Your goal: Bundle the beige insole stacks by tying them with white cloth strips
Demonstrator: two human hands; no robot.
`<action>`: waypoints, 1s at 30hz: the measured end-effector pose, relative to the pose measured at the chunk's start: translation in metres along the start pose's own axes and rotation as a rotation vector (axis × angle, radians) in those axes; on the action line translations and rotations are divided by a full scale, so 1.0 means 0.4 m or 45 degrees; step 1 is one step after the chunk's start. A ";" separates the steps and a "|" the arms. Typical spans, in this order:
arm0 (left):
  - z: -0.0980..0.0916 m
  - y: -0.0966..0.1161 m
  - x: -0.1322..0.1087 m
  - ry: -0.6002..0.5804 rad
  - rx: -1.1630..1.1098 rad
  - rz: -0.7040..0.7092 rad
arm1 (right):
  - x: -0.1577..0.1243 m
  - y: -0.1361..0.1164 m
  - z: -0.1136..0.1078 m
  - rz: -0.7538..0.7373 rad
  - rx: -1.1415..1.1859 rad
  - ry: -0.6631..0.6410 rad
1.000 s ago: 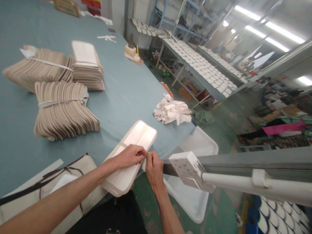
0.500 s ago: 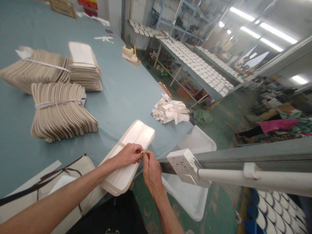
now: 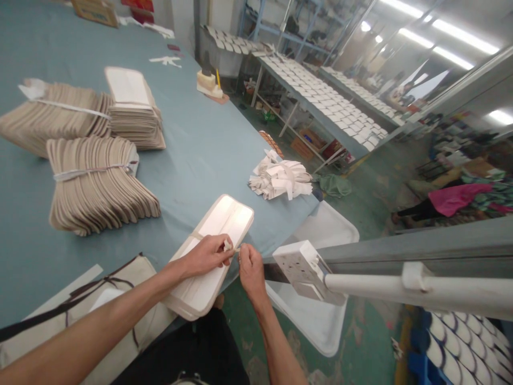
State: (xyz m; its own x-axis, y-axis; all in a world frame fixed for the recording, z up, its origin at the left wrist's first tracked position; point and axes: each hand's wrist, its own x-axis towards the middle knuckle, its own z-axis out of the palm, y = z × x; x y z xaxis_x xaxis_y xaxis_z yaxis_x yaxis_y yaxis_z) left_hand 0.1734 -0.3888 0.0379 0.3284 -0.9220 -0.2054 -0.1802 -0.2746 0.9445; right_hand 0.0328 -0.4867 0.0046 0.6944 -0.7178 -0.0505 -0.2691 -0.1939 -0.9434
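Observation:
A stack of cream flat pieces (image 3: 216, 235) lies at the near edge of the blue-green table (image 3: 200, 144), with a thin tie strip (image 3: 198, 236) running across it. My left hand (image 3: 206, 255) rests on the stack, its fingers pinched on one end of the strip. My right hand (image 3: 250, 267) is just off the stack's right side, pinched on the other end. The two hands almost touch.
Three tied bundles of beige pieces (image 3: 92, 184) sit at the left. A heap of white strips (image 3: 280, 179) lies by the table's right edge. A white tub (image 3: 320, 299) stands on the floor. A white socket block (image 3: 304, 267) on a rail juts in from the right.
The hands have stayed at the stack's right edge, working the strip's ends. The view has shifted slightly; nothing else moved.

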 end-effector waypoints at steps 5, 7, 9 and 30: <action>-0.012 -0.001 0.002 -0.066 -0.066 -0.050 | -0.014 -0.032 -0.002 -0.033 -0.061 0.007; -0.017 -0.001 0.008 -0.109 -0.117 -0.091 | -0.032 -0.032 0.000 -0.019 -0.040 -0.008; -0.022 -0.002 0.016 -0.143 -0.151 -0.130 | -0.055 -0.026 0.006 -0.028 -0.044 -0.037; -0.014 0.014 0.007 -0.071 0.115 0.010 | -0.073 0.033 -0.008 -0.216 -0.559 -0.107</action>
State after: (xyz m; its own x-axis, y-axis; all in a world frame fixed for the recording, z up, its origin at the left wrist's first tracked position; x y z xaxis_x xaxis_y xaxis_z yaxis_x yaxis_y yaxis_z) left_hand 0.1783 -0.3914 0.0441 0.2750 -0.9373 -0.2140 -0.2665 -0.2882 0.9197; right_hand 0.0069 -0.4703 -0.0053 0.7996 -0.5985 0.0484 -0.3913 -0.5805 -0.7141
